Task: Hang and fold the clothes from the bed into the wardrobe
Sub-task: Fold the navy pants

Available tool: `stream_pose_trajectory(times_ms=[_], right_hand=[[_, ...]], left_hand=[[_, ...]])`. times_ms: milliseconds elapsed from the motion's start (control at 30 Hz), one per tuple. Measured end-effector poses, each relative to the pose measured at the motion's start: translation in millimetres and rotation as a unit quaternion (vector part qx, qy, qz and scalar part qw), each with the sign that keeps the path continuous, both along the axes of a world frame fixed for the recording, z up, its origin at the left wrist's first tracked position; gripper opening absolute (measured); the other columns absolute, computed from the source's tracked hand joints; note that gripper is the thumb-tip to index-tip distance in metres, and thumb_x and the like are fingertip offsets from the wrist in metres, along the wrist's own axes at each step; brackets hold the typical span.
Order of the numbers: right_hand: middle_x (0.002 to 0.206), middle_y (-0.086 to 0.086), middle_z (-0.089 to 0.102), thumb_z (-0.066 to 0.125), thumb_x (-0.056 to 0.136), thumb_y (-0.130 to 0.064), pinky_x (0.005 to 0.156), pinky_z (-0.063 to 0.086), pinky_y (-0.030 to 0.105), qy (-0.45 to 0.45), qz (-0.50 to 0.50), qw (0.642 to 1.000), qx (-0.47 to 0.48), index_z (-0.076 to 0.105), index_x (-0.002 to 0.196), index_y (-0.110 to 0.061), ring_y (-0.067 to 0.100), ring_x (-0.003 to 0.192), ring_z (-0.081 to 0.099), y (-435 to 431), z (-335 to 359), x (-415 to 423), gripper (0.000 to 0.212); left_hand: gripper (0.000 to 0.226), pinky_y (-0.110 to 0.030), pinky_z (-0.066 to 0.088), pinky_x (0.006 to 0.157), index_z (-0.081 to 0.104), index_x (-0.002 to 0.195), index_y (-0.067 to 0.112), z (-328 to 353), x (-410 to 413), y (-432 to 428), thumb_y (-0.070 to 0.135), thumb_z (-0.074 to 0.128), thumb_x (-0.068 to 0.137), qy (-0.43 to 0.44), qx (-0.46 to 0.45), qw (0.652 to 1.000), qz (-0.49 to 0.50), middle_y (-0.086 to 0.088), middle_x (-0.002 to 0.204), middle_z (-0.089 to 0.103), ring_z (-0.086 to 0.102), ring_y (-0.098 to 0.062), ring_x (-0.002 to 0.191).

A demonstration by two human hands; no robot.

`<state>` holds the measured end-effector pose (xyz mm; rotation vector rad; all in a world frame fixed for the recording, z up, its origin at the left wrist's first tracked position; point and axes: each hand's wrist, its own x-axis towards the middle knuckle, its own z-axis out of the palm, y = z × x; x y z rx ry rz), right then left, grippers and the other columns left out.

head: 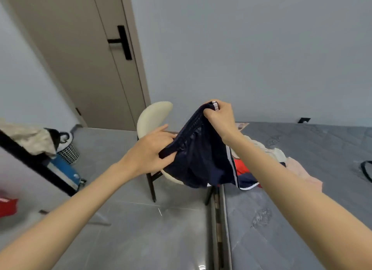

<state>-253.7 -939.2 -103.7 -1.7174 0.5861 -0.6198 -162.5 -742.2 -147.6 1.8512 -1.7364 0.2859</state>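
I hold a pair of dark navy shorts [203,161] with a white side stripe up in the air above the gap between chair and bed. My right hand [218,116] grips the waistband at its top corner. Lower and to the left, my left hand [150,151] pinches the other end of the waistband between thumb and fingers. The shorts hang down between them, open at the waist. On the grey bed [302,169] behind lies a small pile of clothes [277,159]: cream, pink and red-and-navy pieces, partly hidden by my right forearm.
A cream chair [149,118] with dark legs stands by the bed's corner, under the shorts. A closed beige door [80,58] is at the back left. A laundry basket [68,151], a blue case [64,172] and a red item [8,207] sit at left. A black strap [365,172] lies on the bed.
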Motion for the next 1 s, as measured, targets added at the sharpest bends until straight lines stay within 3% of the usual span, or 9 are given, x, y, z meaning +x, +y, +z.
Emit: stream_pose_trajectory(times_ms=[100, 233, 333, 400, 533, 633, 733, 867, 1000], right_hand=[[0.067, 0.008, 0.051, 0.046, 0.078, 0.006, 0.057, 0.035, 0.025, -0.026, 0.039, 0.999, -0.021, 0.061, 0.079, 0.009, 0.016, 0.063, 0.045, 49.7, 26.9, 19.4, 0.014], [0.061, 0.004, 0.049, 0.047, 0.077, 0.005, 0.058, 0.035, 0.027, -0.035, 0.090, 0.995, -0.032, 0.056, 0.069, 0.003, 0.015, 0.061, 0.044, 120.4, 46.9, 35.9, 0.013], [0.052, -0.008, 0.044, 0.047, 0.076, 0.004, 0.056, 0.032, 0.026, -0.033, 0.114, 0.992, -0.045, 0.051, 0.057, -0.015, 0.012, 0.056, 0.039, 171.3, 52.0, 41.8, 0.028], [0.054, -0.006, 0.044, 0.047, 0.075, 0.004, 0.058, 0.033, 0.028, -0.030, 0.125, 0.990, -0.051, 0.052, 0.058, -0.014, 0.014, 0.058, 0.040, 199.5, 51.1, 46.2, 0.025], [0.063, 0.000, 0.054, 0.048, 0.076, -0.002, 0.059, 0.037, 0.027, -0.016, 0.148, 0.984, -0.094, 0.063, 0.072, -0.003, 0.015, 0.063, 0.046, 241.4, 44.8, 57.4, 0.015], [0.068, 0.002, 0.057, 0.048, 0.081, -0.005, 0.056, 0.035, 0.026, 0.027, 0.204, 0.966, -0.153, 0.063, 0.077, -0.002, 0.015, 0.064, 0.046, 264.0, 38.2, 65.3, 0.016], [0.079, 0.010, 0.065, 0.045, 0.085, -0.008, 0.057, 0.037, 0.029, 0.088, 0.259, 0.934, -0.229, 0.064, 0.085, -0.002, 0.022, 0.071, 0.050, 282.3, 35.3, 74.5, 0.020], [0.074, 0.010, 0.053, 0.044, 0.090, -0.012, 0.057, 0.030, 0.032, 0.149, 0.336, 0.891, -0.266, 0.053, 0.088, 0.002, 0.025, 0.070, 0.045, 301.3, 40.3, 84.5, 0.017], [0.075, 0.002, 0.055, 0.057, 0.093, -0.030, 0.056, 0.042, 0.025, 0.130, 0.405, 0.877, -0.225, 0.056, 0.091, -0.003, 0.016, 0.066, 0.051, 318.8, 42.4, 86.8, 0.027]], left_hand=[[0.028, -0.023, 0.032, 0.111, 0.061, 0.070, 0.007, 20.6, 4.3, 57.4, 0.029, 0.056, 0.086, 0.032, 0.027, 0.994, 0.104, 0.004, 0.067, 0.062, 0.056, -0.010, 0.068], [0.037, -0.024, 0.042, 0.080, 0.063, 0.069, 0.014, 44.9, 13.1, 144.3, 0.048, 0.057, 0.083, 0.023, 0.084, 0.979, 0.186, 0.006, 0.094, 0.052, 0.046, -0.011, 0.090], [0.019, -0.032, 0.028, 0.111, 0.067, 0.082, 0.024, 51.4, 10.8, 204.4, 0.043, 0.062, 0.081, 0.032, 0.154, 0.967, 0.199, 0.013, 0.113, 0.052, 0.044, -0.002, 0.109], [0.008, -0.031, 0.008, 0.119, 0.058, 0.079, 0.033, 53.0, 3.8, 235.3, 0.039, 0.060, 0.085, 0.067, 0.212, 0.950, 0.218, 0.010, 0.090, 0.063, 0.056, -0.003, 0.090], [0.014, -0.023, 0.047, 0.076, 0.056, 0.100, 0.037, 53.5, -8.7, 292.9, 0.039, 0.063, 0.089, 0.212, 0.221, 0.902, 0.306, 0.011, 0.085, 0.067, 0.062, -0.013, 0.079], [0.026, -0.030, 0.050, 0.078, 0.061, 0.108, 0.023, 56.6, -4.7, 328.8, 0.041, 0.061, 0.090, 0.248, 0.239, 0.870, 0.354, 0.008, 0.099, 0.068, 0.063, -0.013, 0.090], [0.046, -0.030, 0.046, 0.073, 0.065, 0.092, 0.007, 62.2, -5.9, 344.7, 0.052, 0.054, 0.091, 0.337, 0.256, 0.809, 0.409, -0.005, 0.092, 0.069, 0.064, -0.021, 0.083], [0.044, -0.031, 0.055, 0.079, 0.068, 0.105, 0.005, 70.6, -10.4, 350.2, 0.045, 0.056, 0.092, 0.539, 0.168, 0.680, 0.468, -0.010, 0.100, 0.072, 0.069, -0.025, 0.090], [0.027, -0.026, 0.055, 0.056, 0.061, 0.106, 0.000, 76.9, -8.0, 347.5, 0.024, 0.050, 0.098, 0.672, 0.010, 0.574, 0.467, -0.012, 0.080, 0.070, 0.067, -0.022, 0.067]])
